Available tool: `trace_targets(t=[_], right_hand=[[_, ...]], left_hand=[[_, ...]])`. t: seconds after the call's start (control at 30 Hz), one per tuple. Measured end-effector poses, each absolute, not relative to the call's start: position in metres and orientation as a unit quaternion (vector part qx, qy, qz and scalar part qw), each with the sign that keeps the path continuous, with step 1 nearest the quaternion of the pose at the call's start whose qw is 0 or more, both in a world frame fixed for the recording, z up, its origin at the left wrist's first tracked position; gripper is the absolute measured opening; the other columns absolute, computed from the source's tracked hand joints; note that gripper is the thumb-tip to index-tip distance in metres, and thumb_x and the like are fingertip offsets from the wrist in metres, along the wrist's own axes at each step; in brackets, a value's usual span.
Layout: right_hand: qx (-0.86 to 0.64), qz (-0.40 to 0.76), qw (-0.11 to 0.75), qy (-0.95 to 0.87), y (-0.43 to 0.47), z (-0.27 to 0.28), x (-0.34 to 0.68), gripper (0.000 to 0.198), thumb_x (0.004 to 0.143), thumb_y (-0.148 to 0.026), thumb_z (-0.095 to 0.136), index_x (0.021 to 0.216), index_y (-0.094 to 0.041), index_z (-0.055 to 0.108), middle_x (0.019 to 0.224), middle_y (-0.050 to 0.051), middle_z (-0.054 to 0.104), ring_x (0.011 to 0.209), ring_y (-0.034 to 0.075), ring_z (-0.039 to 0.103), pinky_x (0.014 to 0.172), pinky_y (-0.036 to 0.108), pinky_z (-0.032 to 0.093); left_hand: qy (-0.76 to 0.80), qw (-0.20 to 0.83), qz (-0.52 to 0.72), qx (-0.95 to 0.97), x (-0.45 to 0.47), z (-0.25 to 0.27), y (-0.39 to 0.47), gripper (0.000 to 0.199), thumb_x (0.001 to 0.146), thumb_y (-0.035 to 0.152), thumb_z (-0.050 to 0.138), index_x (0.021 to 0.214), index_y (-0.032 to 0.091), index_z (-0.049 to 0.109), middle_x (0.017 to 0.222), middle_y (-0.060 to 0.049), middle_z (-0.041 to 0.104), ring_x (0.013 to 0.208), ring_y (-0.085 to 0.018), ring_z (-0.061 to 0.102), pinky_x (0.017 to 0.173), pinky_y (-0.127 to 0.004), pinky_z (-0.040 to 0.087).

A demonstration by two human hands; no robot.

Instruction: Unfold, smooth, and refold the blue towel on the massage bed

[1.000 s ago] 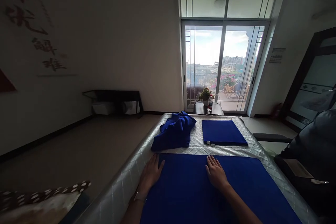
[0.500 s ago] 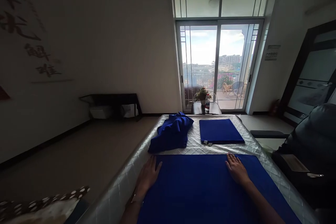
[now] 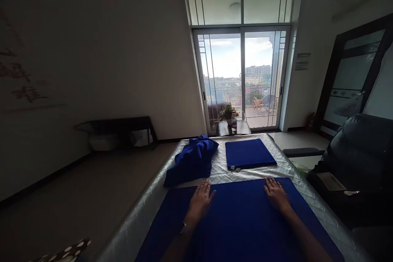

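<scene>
A blue cloth (image 3: 236,221) lies spread flat across the near part of the silvery quilted surface (image 3: 218,172). My left hand (image 3: 200,201) rests on it with fingers outstretched, near the cloth's far edge and left of the middle. Flat near the far right corner lies my right hand (image 3: 276,193), its fingers straight and slightly apart. Beyond my left hand is a crumpled blue cloth (image 3: 195,157). Farther off to the right sits a neatly folded blue cloth (image 3: 249,153) with small white tags on its near edge. The near end of the spread cloth runs out of view.
A small dark table (image 3: 242,129) with a potted plant (image 3: 229,112) and a bottle (image 3: 234,122) stands beyond the far end. At right is a black armchair (image 3: 365,155). A dark low shelf (image 3: 119,131) stands along the left wall. Brown polka-dot fabric (image 3: 72,250) shows at lower left.
My left hand has moved right, from the cloth's left edge onto its surface. My right hand stays at about the same place near the far edge. The view has turned slightly right.
</scene>
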State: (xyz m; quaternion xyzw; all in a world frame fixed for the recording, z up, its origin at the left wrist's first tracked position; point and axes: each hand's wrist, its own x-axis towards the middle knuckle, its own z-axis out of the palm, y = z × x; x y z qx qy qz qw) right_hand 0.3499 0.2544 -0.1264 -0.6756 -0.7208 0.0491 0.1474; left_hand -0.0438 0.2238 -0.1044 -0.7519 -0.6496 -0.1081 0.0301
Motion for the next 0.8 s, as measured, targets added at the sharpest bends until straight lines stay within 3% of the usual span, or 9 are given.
trace_targets(t=[0.13,0.23,0.6,0.8], right_hand=[[-0.674,0.037,0.141,-0.724,0.255,-0.127,0.352,0.065,0.099,-0.04,0.028,0.157,-0.012,0.039,0.165,0.011,0.035,0.155,0.022,0.026,0.127,0.045,0.019],[-0.667,0.028,0.133,-0.732,0.257,-0.126,0.353,0.061,0.099,-0.037,0.03,0.156,-0.018,0.042,0.164,0.009,0.039,0.154,0.021,0.03,0.126,0.045,0.021],[-0.673,0.034,0.126,-0.728,0.251,-0.12,0.349,0.066,0.099,-0.039,0.027,0.157,-0.01,0.039,0.165,0.012,0.037,0.155,0.024,0.027,0.128,0.042,0.017],[-0.678,0.03,0.132,-0.722,0.244,-0.105,0.34,0.063,0.098,-0.039,0.024,0.155,-0.022,0.046,0.163,0.005,0.041,0.154,0.027,0.028,0.128,0.044,0.016]], left_hand=[[-0.551,-0.015,-0.134,-0.823,0.034,-0.117,0.232,0.066,0.106,0.054,0.023,0.159,0.018,0.038,0.165,-0.011,0.038,0.154,-0.027,0.031,0.125,-0.048,0.032],[-0.531,-0.035,-0.148,-0.834,0.047,-0.125,0.232,0.065,0.107,0.053,0.022,0.161,0.019,0.033,0.165,-0.013,0.037,0.154,-0.028,0.031,0.124,-0.053,0.032],[-0.645,-0.021,-0.106,-0.756,-0.073,-0.124,0.226,0.062,0.105,0.048,0.027,0.157,0.016,0.041,0.164,-0.01,0.037,0.154,-0.028,0.031,0.126,-0.048,0.026],[-0.695,-0.022,-0.112,-0.71,-0.12,-0.119,0.219,0.072,0.104,0.053,0.023,0.156,0.007,0.04,0.164,-0.015,0.037,0.154,-0.03,0.029,0.126,-0.049,0.025]])
